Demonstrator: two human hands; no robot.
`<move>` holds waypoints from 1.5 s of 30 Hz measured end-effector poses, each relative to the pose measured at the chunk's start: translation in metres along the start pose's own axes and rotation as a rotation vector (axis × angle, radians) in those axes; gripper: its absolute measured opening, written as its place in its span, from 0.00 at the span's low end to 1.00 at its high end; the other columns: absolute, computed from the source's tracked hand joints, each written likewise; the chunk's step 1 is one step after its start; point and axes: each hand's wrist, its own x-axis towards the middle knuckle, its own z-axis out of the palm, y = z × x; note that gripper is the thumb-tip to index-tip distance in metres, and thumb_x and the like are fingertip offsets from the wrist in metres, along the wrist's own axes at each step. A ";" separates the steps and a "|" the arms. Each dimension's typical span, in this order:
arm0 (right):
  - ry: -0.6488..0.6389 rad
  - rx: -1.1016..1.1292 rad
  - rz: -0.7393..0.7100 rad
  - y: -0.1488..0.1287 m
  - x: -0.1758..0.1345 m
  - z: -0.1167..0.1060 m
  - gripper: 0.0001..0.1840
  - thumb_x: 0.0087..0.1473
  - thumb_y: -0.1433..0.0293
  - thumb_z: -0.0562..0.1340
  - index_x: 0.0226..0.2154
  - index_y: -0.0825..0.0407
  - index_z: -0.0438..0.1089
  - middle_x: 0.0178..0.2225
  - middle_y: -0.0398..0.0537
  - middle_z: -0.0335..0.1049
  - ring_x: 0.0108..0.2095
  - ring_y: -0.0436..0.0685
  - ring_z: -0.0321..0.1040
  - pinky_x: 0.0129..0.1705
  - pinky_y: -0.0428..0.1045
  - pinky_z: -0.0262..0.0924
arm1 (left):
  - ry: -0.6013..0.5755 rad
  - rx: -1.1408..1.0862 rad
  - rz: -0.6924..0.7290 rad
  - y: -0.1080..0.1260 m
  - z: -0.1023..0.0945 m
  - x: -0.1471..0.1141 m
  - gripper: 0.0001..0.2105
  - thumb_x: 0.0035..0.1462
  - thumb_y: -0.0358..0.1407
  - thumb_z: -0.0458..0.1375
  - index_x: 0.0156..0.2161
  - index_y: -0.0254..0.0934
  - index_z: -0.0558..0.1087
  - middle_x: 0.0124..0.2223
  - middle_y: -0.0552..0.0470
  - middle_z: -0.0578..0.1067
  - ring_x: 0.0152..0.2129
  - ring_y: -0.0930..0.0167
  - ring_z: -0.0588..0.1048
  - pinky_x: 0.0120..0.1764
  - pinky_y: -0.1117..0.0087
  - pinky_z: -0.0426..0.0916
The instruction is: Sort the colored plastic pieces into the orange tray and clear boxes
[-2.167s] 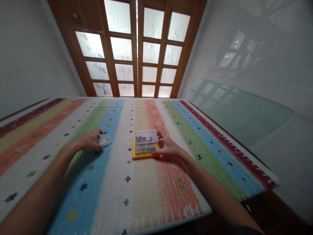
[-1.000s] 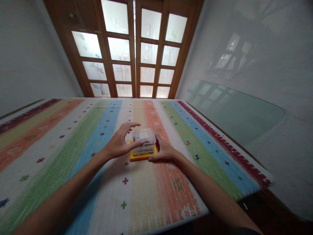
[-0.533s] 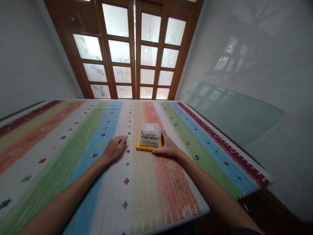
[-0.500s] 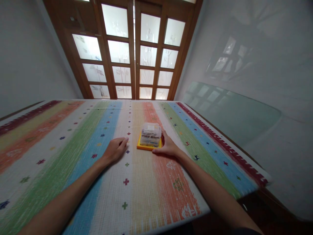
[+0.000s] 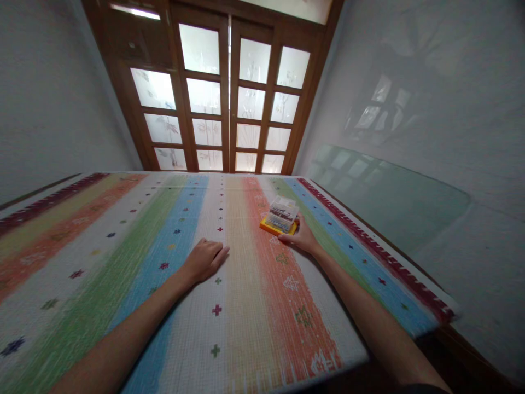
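A small clear plastic box [image 5: 283, 210] with a yellow base [image 5: 269, 227] is tilted above or on the orange stripe of the cloth; whether it touches the cloth, I cannot tell. Printed cards or papers seem to show through its walls, too small to read. My right hand [image 5: 302, 236] grips it from its right side, with the thumb at the near edge and the fingers mostly hidden behind. Loosely curled, my left hand [image 5: 205, 259] rests on the white stripe of the striped tablecloth [image 5: 241, 306], apart from the box, with nothing visible in it.
The tablecloth covers a large table whose near edge drops off at lower right. Beyond the far edge stand wooden doors [image 5: 229, 109] with frosted panes. A pale glass panel [image 5: 389, 191] lines the wall on the right.
My right hand has carried the box to the right and slightly away from me, and the box has turned and tilted. My left hand stays on the cloth, its fingers a little more curled.
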 end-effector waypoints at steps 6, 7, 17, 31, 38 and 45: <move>0.137 -0.067 0.078 0.007 0.008 -0.023 0.61 0.31 0.57 0.80 0.65 0.54 0.58 0.55 0.62 0.73 0.55 0.74 0.72 0.57 0.68 0.69 | -0.007 0.021 0.006 -0.002 0.002 0.000 0.22 0.74 0.43 0.40 0.28 0.39 0.64 0.27 0.49 0.75 0.27 0.66 0.71 0.40 0.61 0.60; 0.153 -0.082 0.088 0.009 0.009 -0.026 0.61 0.31 0.57 0.80 0.65 0.54 0.59 0.55 0.63 0.73 0.55 0.75 0.72 0.57 0.69 0.69 | -0.008 0.024 0.007 -0.002 0.003 -0.001 0.22 0.74 0.43 0.40 0.28 0.39 0.64 0.28 0.49 0.75 0.27 0.66 0.71 0.40 0.61 0.60; 0.181 -0.176 0.148 0.020 0.010 -0.036 0.72 0.28 0.50 0.79 0.70 0.57 0.50 0.62 0.71 0.67 0.61 0.79 0.67 0.64 0.72 0.60 | 0.009 0.047 0.004 -0.002 0.003 -0.001 0.23 0.74 0.43 0.40 0.28 0.39 0.65 0.28 0.49 0.75 0.27 0.66 0.72 0.40 0.62 0.60; 0.716 -0.063 -0.459 -0.053 -0.010 -0.067 0.32 0.60 0.55 0.63 0.62 0.50 0.62 0.63 0.59 0.62 0.67 0.69 0.58 0.69 0.71 0.48 | 0.109 0.063 -0.009 -0.001 0.004 -0.003 0.17 0.69 0.39 0.48 0.28 0.38 0.67 0.29 0.47 0.73 0.30 0.63 0.71 0.40 0.59 0.64; 0.541 -0.407 -0.868 -0.110 -0.040 -0.005 0.14 0.59 0.70 0.64 0.48 0.46 0.70 0.51 0.53 0.69 0.55 0.67 0.67 0.61 0.69 0.60 | 0.250 0.049 0.074 -0.002 0.005 -0.005 0.10 0.68 0.36 0.52 0.39 0.36 0.74 0.41 0.42 0.78 0.40 0.59 0.76 0.45 0.56 0.71; -0.118 -0.494 -0.847 -0.075 -0.057 0.059 0.20 0.65 0.64 0.60 0.56 0.54 0.70 0.62 0.66 0.67 0.66 0.70 0.60 0.64 0.69 0.61 | 0.233 0.024 0.124 -0.003 0.009 -0.008 0.12 0.68 0.37 0.54 0.51 0.35 0.74 0.53 0.37 0.79 0.52 0.56 0.77 0.54 0.51 0.74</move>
